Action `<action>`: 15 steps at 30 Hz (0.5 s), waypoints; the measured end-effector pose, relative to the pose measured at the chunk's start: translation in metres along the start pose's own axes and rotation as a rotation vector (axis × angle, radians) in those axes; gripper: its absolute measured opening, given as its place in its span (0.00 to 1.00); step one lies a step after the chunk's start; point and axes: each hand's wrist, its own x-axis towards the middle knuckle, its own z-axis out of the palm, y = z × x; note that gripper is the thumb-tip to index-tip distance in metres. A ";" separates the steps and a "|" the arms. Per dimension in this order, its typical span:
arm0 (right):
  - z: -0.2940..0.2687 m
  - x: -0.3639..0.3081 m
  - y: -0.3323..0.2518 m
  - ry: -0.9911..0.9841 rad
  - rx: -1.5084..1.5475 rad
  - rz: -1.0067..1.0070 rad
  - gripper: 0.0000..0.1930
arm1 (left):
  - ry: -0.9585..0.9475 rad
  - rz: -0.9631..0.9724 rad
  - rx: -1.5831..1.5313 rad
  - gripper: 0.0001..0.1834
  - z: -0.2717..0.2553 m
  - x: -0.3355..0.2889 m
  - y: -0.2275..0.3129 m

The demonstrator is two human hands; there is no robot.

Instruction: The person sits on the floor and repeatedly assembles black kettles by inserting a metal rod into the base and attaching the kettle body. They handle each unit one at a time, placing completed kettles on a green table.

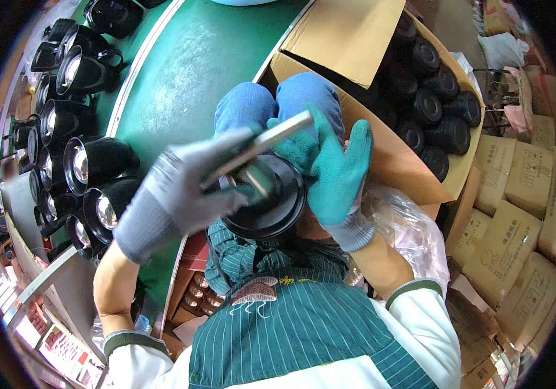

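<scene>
In my lap, between my knees, rests a black round plastic part (267, 227) with a wide rim. My left hand (184, 185), in a grey glove, is closed around a light grey bar-shaped tool (261, 146), held slanting above the part. Motion blurs that hand and the tool, so the tool's exact kind cannot be made out. My right hand (333, 165), in a green-palmed glove, is open at the part's right side, thumb spread away from the fingers. Some of its fingertips are hidden behind the tool.
Several black kettle-like bodies (96, 162) stand to the left beside a green work surface (187, 58). At the right, an open carton (388, 152) holds several black round parts (427, 107). Clear plastic wrap (407, 227) lies near my right forearm; stacked cartons (505, 246) stand beyond.
</scene>
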 end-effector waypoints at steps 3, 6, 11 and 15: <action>-0.007 0.007 0.002 -0.201 -0.276 -0.128 0.35 | -0.101 -0.128 0.280 0.41 0.010 -0.012 0.025; -0.029 0.041 -0.007 -0.532 -0.378 -0.114 0.28 | -0.070 -0.167 0.483 0.45 0.034 -0.020 0.048; -0.047 0.066 0.002 -0.597 -0.100 0.087 0.30 | 0.034 -0.319 0.659 0.33 0.073 -0.009 0.065; -0.057 0.021 -0.006 -0.589 -0.305 -0.136 0.23 | 0.153 -0.110 0.363 0.18 0.063 -0.010 0.026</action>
